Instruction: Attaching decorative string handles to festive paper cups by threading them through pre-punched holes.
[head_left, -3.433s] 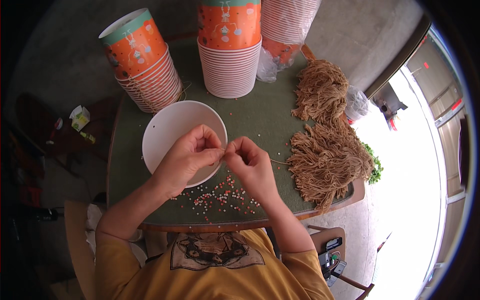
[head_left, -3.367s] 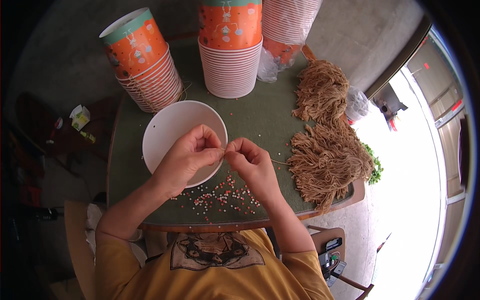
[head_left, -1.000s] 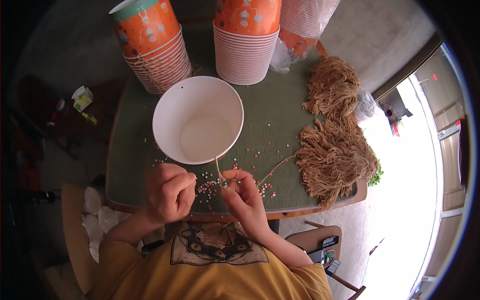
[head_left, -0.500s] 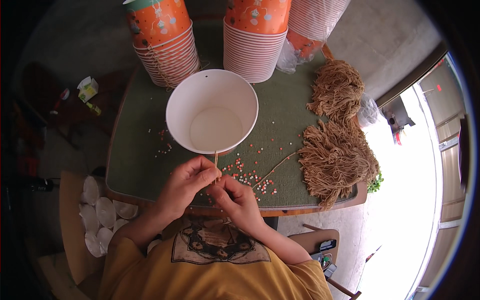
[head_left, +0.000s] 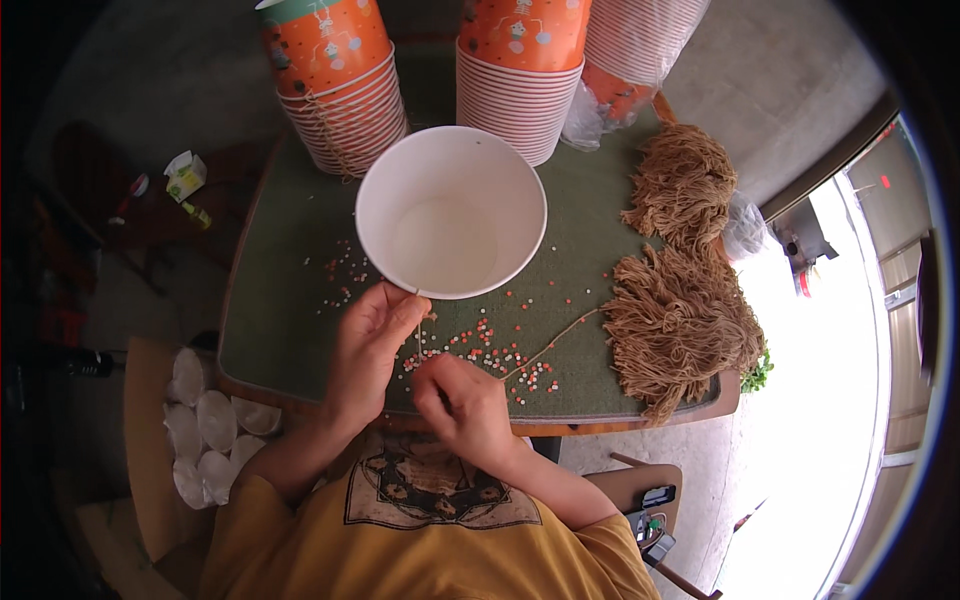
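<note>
Seen from above, at a small green table [head_left: 290,330] with a wooden edge. Left hand [head_left: 368,350] at the near rim of a white paper cup [head_left: 451,211], fingers curled narrow and pinched on a thin tan string [head_left: 419,335] just under that rim. Right hand [head_left: 462,404] just near of it and a little to the right, also closed, fingertips together on the lower part of the same string; whether anything else lies inside this hand cannot be told. The two hands close beside each other, over the near edge of the table.

Cup standing upright in the middle of the table, open side up, inside white and bare. A second length of tan string [head_left: 548,348] running from the right hand out to the right, toward a big bundle of tan strings [head_left: 680,335] lying at the right edge. Another such bundle [head_left: 683,182] farther away, near the far right corner.

Many small red, white and green beads [head_left: 490,345] scattered on the green surface, mostly between the cup and the hands, some more to the left of the cup.

On the far side, two stacks of orange printed paper cups [head_left: 335,80], [head_left: 520,70], lying tilted toward the camera, and a third stack in clear plastic wrap [head_left: 625,55] to their right. White plastic lids [head_left: 205,430] on a low surface at the near left, beside the table.
</note>
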